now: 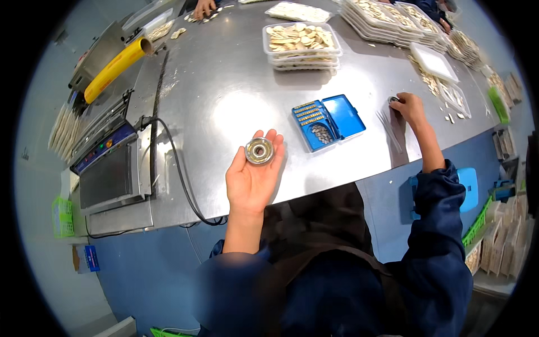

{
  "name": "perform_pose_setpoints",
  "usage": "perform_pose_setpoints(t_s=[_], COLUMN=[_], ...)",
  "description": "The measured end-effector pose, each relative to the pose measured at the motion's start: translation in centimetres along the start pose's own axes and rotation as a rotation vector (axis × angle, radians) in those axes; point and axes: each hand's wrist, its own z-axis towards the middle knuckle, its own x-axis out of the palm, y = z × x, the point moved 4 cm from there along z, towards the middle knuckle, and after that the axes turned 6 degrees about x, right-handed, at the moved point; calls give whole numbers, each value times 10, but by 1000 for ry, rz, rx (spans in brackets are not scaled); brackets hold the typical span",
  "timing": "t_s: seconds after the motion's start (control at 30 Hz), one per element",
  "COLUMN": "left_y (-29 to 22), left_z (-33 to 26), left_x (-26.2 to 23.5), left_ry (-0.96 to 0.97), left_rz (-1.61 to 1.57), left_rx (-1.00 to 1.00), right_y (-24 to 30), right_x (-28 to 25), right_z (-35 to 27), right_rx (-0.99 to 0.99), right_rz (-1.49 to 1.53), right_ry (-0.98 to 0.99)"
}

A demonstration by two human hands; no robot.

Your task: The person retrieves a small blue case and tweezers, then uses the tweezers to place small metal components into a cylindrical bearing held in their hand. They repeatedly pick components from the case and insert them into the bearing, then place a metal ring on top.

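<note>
My left hand (252,177) is palm up above the table's near side. Across its fingers lies a shiny round metal ring (259,151), much like a ball bearing, with a hole in its middle and the thumb against its edge. At the right, my right hand (411,108) reaches down to the tabletop, its fingers closed on a small dark round metal piece (393,100), mostly covered by them. Beside it lie thin metal tweezers (389,131). Between my hands sits an opened blue case (343,115) with rows of brass-coloured pieces and a heap of small grey pieces.
Stacked clear trays of pale slices (303,46) stand at the back, more trays (387,22) at far right. A sealing machine (106,163) with a black cable (178,168) and a yellow tube (117,70) are at left. Another person's hand (204,8) works at the far edge.
</note>
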Motion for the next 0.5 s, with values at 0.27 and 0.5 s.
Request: perform_pose_setpoints(t_s=[0.27,0.5], left_y=[2,2], left_z=[1,-10], left_x=[-11,-5], left_ry=[105,25], left_rz=[-25,65], left_rx=[-66,-53], right_y=[69,297], right_x=[-39,-69], right_z=[-22,-126], right_rx=[161,-658], right_rz=[553,611], right_ry=[120,275])
